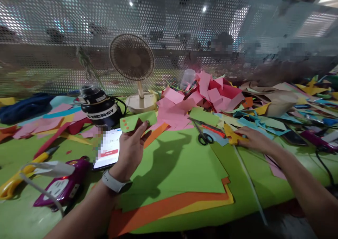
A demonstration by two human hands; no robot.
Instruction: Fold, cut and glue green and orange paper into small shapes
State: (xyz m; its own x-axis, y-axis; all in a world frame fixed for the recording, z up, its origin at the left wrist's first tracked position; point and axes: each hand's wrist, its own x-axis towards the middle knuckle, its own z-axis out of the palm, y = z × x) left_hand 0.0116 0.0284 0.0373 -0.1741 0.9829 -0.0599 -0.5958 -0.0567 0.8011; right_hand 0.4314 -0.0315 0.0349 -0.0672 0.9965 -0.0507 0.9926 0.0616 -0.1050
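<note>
My left hand (132,149), wearing a watch, is closed on a folded piece of green paper (130,123) with small orange dots, raised above the table. My right hand (253,138) is wrapped round a yellow glue gun (231,136) near the table's right side. A long pale stick or cord (248,175) runs from beside the gun toward the front edge. Between my hands lies a stack of paper, a large green sheet (182,161) on top and orange sheets (158,211) below. Black-handled scissors (205,138) and a red cutter (213,130) rest at its far right corner.
A phone (108,149) with a lit screen lies beside my left wrist. Further left are a purple power adapter (64,182) and another yellow glue gun (26,172). Behind stand a black jar-like bottle (99,107), a fan (132,57) and heaped pink paper scraps (176,108).
</note>
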